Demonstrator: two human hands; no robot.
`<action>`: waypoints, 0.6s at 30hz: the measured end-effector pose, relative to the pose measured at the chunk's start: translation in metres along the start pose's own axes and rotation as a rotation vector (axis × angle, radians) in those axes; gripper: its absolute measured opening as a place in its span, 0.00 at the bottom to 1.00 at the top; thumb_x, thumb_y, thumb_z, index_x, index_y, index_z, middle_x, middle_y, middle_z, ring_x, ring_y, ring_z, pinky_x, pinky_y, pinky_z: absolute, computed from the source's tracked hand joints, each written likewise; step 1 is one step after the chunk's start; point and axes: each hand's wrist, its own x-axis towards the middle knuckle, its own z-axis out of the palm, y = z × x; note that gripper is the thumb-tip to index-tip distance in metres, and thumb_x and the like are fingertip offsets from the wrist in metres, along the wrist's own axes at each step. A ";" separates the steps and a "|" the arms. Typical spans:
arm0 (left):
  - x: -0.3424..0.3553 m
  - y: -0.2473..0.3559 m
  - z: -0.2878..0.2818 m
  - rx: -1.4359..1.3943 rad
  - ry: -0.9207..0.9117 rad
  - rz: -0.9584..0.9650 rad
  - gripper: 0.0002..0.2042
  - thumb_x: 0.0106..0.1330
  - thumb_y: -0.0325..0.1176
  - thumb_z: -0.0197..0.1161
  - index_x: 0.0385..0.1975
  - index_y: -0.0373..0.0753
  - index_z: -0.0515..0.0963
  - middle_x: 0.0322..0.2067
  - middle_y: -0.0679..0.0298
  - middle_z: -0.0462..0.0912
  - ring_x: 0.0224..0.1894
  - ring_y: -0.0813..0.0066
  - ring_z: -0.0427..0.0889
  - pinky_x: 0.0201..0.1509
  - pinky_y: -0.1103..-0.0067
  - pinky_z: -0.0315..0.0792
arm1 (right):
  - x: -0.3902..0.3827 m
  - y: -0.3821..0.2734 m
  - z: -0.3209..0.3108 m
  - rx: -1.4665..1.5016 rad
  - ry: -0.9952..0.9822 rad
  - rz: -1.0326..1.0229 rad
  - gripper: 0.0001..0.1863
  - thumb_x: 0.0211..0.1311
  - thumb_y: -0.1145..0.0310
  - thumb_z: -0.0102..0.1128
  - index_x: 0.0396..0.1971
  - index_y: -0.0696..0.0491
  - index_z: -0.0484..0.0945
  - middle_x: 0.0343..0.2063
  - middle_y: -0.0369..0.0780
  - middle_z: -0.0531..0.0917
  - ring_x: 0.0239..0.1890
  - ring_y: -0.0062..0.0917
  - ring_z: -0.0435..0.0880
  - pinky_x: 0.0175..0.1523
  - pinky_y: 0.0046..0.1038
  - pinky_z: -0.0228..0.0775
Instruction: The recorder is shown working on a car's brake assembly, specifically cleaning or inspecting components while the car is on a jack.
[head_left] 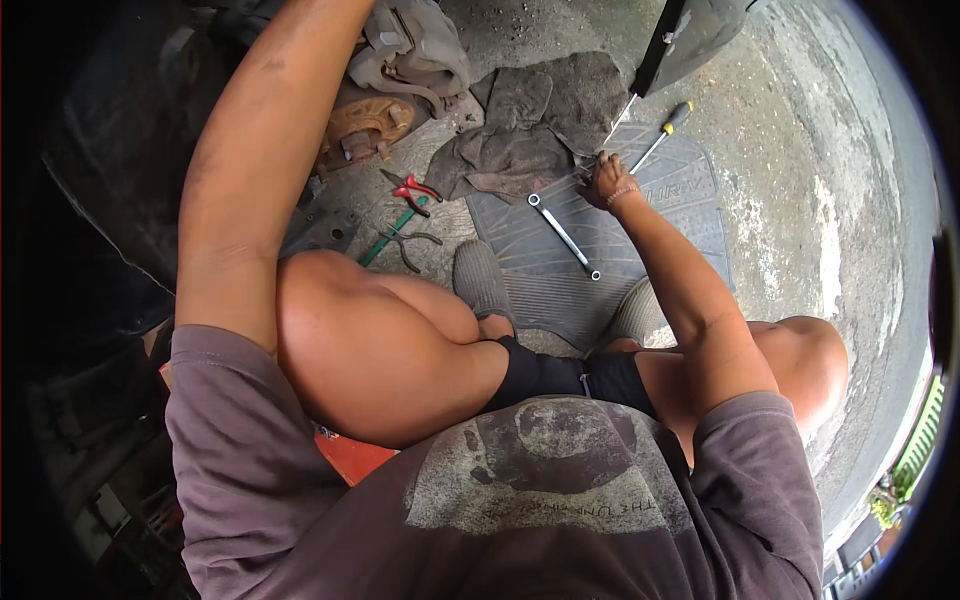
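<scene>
My left arm [255, 170] reaches up past the top edge, so the hand itself is out of sight. Over the grey rubber mat [660, 255], my right hand [610, 183] has its fingers curled at the edge of a dark rag [545, 115]. Something small and dark shows at the fingertips, too unclear to name. A screwdriver [679, 116] with a yellow and black handle lies beside this hand, its shaft pointing toward it. Nearer to me, a double-ended ring spanner [565, 237] rests on the mat.
Left of the mat lie red-handled pliers [410, 190], dark-handled pliers [408, 238] and a green rod-like tool [380, 245]. Beyond them are a rusty metal part [375, 122] and a grey metal casting [415, 55]. A dark panel [690, 45] stands at the far right. My slippered feet flank the mat's near end.
</scene>
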 end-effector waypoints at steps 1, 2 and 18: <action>-0.002 0.028 -0.001 -0.101 -0.096 0.001 0.18 0.59 0.44 0.62 0.38 0.33 0.81 0.38 0.46 0.82 0.44 0.46 0.80 0.53 0.63 0.74 | -0.015 0.005 -0.003 0.006 -0.022 0.004 0.46 0.55 0.38 0.57 0.61 0.63 0.66 0.59 0.51 0.71 0.64 0.46 0.66 0.67 0.39 0.59; -0.003 0.045 -0.042 -0.133 -0.203 0.001 0.17 0.58 0.43 0.62 0.36 0.32 0.81 0.37 0.46 0.82 0.42 0.46 0.80 0.51 0.62 0.74 | -0.024 -0.019 -0.038 -0.100 0.012 -0.087 0.48 0.55 0.36 0.57 0.62 0.63 0.62 0.61 0.51 0.69 0.64 0.45 0.66 0.67 0.40 0.59; -0.388 0.114 -0.223 -0.356 -0.597 -0.516 0.16 0.62 0.32 0.62 0.47 0.32 0.75 0.54 0.52 0.75 0.55 0.55 0.74 0.60 0.66 0.68 | -0.010 -0.077 -0.039 -0.052 -0.263 -0.529 0.19 0.55 0.56 0.61 0.37 0.58 0.81 0.41 0.53 0.82 0.48 0.45 0.80 0.52 0.41 0.75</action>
